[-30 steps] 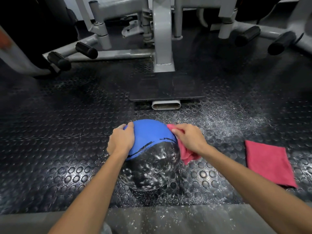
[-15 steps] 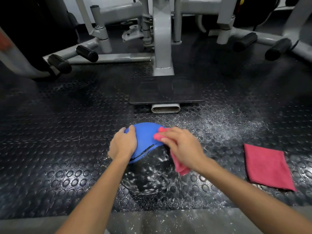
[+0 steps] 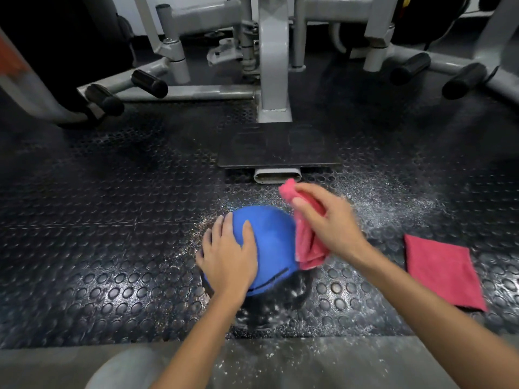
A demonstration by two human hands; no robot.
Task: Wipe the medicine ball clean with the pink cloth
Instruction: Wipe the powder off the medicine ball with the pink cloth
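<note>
**A:** Where does the ball [image 3: 269,242] sit?

**B:** On the studded black floor [image 3: 112,220], just beyond a grey ledge [image 3: 309,360], blue half up. The dark lower half faces the person and looks speckled white, though it is blurred.

**A:** And the hands?

**B:** The left hand [image 3: 227,259] lies flat on the ball's left side, fingers spread and straight, gripping nothing. The right hand [image 3: 328,223] has its fingers curled round the bunched cloth [image 3: 306,248], which hangs at the ball's right edge. Whether the cloth touches the ball I cannot tell, because that hand is motion-blurred.

**A:** How will the ball handle?

**B:** Heavy, I'd judge, and round, so a sideways wipe would roll it unless it is braced. A flat palm opposite the cloth is the sensible hold. The skin looks smooth, perhaps slick. The cloth is soft and limp, so bunch it so that a pad meets the ball.

**A:** The floor?

**B:** Shiny raised studs, dusted with white powder [image 3: 379,203] around and to the right of the ball. Rolling the ball may pick up more of it, I think. A folded cloth [image 3: 443,270] lies flat to the right, apart from the ball.

**A:** The room?

**B:** A gym, by the look. A grey machine [image 3: 273,66] stands behind, with black padded rollers [image 3: 150,83]. Its dark footplate [image 3: 278,147] lies on the floor beyond the ball.
</note>
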